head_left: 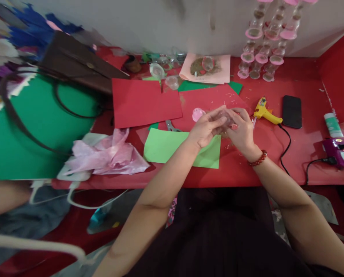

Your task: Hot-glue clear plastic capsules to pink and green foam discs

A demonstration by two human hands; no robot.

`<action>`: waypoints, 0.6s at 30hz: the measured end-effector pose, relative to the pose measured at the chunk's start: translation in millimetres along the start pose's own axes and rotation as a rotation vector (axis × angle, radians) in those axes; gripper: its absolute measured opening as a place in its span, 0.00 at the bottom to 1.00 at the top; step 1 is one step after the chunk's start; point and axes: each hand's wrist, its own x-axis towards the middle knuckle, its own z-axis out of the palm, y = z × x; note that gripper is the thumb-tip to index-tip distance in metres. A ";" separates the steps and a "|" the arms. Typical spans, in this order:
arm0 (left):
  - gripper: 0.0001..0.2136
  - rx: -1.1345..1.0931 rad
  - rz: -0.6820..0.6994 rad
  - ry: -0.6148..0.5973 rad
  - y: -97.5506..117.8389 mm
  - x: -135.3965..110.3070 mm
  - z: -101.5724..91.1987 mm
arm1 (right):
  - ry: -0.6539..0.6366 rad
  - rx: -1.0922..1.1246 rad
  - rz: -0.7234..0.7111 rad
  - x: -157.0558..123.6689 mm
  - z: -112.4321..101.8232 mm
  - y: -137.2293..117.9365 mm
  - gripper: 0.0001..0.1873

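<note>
My left hand (206, 129) and my right hand (241, 130) meet over the red table, fingers closed around a small clear plastic piece (225, 115). The fingers cover much of it, so its full shape is hidden. A pink round piece (198, 114) lies just left of my left hand. Under my forearm is a light green paper sheet (166, 146). To the right of my right hand, a yellow hot glue gun (266, 111) rests on the table, with a glue stick at its near side. Scissors (170, 125) lie partly under red paper (145, 102).
Stacked clear hourglass shapes with pink discs (261, 57) stand at the back right. A black phone (292, 111) and a purple power adapter (339, 152) are at right. Pink plastic wrapping (108, 154) and a brown bag (79, 63) sit left. Another person's arm (7, 197) shows at far left.
</note>
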 end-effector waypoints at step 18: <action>0.31 0.044 0.023 -0.042 -7.8 3.1 -3.6 | -0.008 0.016 0.050 1.3 0.1 3.5 0.25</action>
